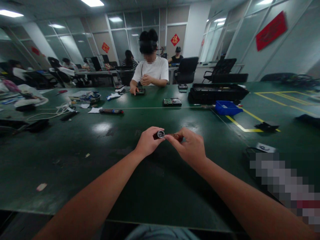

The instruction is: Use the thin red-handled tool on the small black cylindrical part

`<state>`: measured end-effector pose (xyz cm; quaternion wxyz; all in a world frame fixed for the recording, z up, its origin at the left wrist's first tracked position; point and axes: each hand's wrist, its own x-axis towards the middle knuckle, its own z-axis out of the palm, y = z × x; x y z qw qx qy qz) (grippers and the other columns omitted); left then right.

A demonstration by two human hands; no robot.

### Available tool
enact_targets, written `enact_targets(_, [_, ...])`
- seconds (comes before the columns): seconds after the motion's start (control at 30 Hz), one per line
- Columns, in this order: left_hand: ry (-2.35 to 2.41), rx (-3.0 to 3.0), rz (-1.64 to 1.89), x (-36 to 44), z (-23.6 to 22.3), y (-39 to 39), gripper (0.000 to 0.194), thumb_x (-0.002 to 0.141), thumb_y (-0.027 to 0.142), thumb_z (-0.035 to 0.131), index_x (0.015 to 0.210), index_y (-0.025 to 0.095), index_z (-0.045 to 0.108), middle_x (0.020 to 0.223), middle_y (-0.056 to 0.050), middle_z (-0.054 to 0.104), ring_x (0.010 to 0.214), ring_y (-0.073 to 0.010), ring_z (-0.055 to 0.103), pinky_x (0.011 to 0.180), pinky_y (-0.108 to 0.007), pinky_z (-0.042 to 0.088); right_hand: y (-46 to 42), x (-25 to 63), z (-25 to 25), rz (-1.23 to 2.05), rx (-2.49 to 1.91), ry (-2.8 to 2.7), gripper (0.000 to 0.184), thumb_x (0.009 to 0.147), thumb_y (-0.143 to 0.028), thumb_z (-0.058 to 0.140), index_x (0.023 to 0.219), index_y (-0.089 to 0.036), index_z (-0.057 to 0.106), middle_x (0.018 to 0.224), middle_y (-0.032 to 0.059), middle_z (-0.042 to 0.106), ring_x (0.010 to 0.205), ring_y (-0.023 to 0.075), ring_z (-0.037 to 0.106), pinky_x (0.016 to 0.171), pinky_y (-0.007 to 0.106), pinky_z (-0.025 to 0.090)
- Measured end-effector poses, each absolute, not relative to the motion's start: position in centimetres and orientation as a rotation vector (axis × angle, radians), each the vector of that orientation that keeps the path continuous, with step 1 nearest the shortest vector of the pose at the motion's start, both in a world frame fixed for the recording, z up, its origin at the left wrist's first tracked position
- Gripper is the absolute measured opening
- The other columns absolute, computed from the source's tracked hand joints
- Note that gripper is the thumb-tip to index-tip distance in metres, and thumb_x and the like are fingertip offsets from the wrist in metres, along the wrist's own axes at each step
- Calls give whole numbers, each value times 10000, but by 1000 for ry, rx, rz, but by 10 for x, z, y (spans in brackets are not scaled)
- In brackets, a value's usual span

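Over the green table (140, 186), my two hands meet in front of me. My left hand (147, 141) is closed around a dark cylinder with a silver ring end (160, 134), which faces me and shows fine parts inside. Between the thumb and fingers of my right hand (192, 146) is a shiny brown piece (178, 137), partly covered by the fingers. Its tip is at the ring's right edge; whether they touch I cannot tell. The exact kind of either thing is not clear.
Ahead lie a circuit-board device (172, 102), a long black casing (215, 93) and a blue bin (228, 108). Left are a dark tool (111, 111) and a white cable (50, 115). A person (151, 70) works across the table. A blurred-out object (285, 183) is at right.
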<state>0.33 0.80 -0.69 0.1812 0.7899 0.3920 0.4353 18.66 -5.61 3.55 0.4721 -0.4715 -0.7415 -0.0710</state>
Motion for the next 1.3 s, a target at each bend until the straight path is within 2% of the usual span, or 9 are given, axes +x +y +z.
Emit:
enact_targets(0.1, [1116,2232,1233,2,-8,9,332,779,202,779,1103,214,706,1101,-42,715,1038,-209,663,950,-374,525,-58,186,38,-95,-1060,-1867,123,936,-292,589,965,-186,642,798,40,681,702,167,625,674,302,479])
enact_targets(0.2, [1123,2234,1231,2,-8,9,318,792,211,771,1103,213,707,1103,-45,713,1038,-207,661,944,-372,524,-58,186,39,-9,-1041,-1941,198,947,-235,530,1112,-184,626,947,75,703,814,189,653,757,331,507])
enact_targets(0.33, [1121,2230,1227,2,-7,9,297,814,241,752,1106,211,704,1116,-53,712,1043,-211,659,952,-384,525,-59,186,38,58,-1097,-1961,196,981,-321,503,1015,-206,658,897,57,715,786,191,662,721,329,499])
enact_targets(0.5, [1142,2230,1218,3,-5,7,344,777,180,775,1112,213,704,1112,-46,713,1043,-214,661,960,-393,525,-58,185,35,141,-1128,-1783,228,973,-319,520,1139,-201,624,923,65,724,820,203,682,753,350,513])
enact_targets(0.67, [1123,2240,1236,3,-4,7,364,759,145,782,1109,217,713,1109,-47,716,1041,-211,667,957,-389,529,-47,186,29,402,-1145,-1526,244,998,-377,476,1035,-201,640,847,46,713,787,187,681,744,349,527])
enact_targets(0.8, [1106,2262,1232,3,-4,7,379,752,146,790,1117,218,717,1115,-43,717,1051,-206,663,964,-382,521,-33,191,25,573,-1139,-1260,291,992,-428,447,929,-194,608,779,39,667,681,174,647,648,338,533])
enact_targets(1.03, [1133,2244,1234,4,-4,7,366,759,152,788,1113,209,715,1105,-42,718,1030,-203,667,952,-375,529,-44,188,29,316,-1171,-1480,228,1010,-382,434,1014,-207,581,828,40,691,743,173,667,709,333,517])
enact_targets(1.3, [1142,2245,1238,4,-3,6,373,754,153,793,1112,219,713,1100,-39,722,1027,-207,670,946,-377,531,-48,187,29,208,-1176,-1606,178,1007,-333,441,1051,-214,566,863,53,714,794,198,696,733,345,509])
